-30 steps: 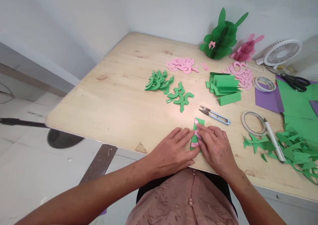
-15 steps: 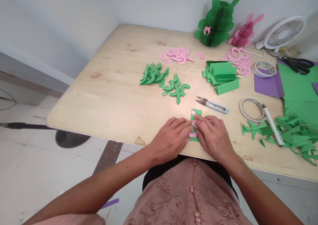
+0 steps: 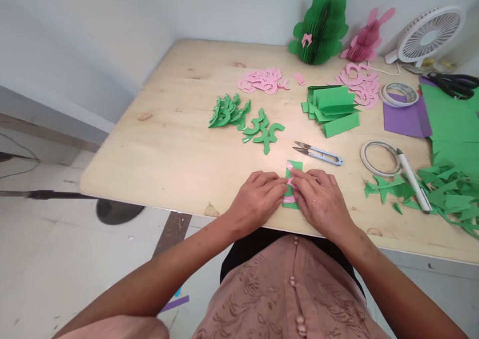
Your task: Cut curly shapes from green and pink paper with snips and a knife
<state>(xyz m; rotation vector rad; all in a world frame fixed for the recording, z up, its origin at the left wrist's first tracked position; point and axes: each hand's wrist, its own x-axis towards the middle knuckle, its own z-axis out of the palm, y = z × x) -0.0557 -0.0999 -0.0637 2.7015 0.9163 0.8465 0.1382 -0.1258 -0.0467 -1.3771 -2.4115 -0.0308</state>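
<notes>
Out on the left of the bench (image 3: 160,149) we have a heap of green cut-outs (image 3: 226,112), and here comes the left hand (image 3: 256,201), low over the front edge, fingers close together and curled, tips right up against the work; its thumb is tucked from sight, so I cannot tell whether that grip pinches anything. Beyond it lie a pale pink pile (image 3: 262,81) and a looser green cluster (image 3: 267,140). Now the centre of the action: a pink cut-out (image 3: 289,199) flat on a small green paper (image 3: 297,166), squarely between the hands, near the front edge. This looks like the lining-up stage, pink being settled over green, and the next move calls for light, steady fingertips so neither layer slides. In from the right, the right hand (image 3: 322,199) has its fingers bunched, tips down on the pink; pressing or pinching, I cannot say, though that grip is clearly not spread wide. Just beyond lie the snips (image 3: 325,157), blades apart and pointing left, then the folded green stack (image 3: 333,99), a tape ring (image 3: 379,173), a white pen (image 3: 413,180) and, far right, green scraps (image 3: 454,194).
</notes>
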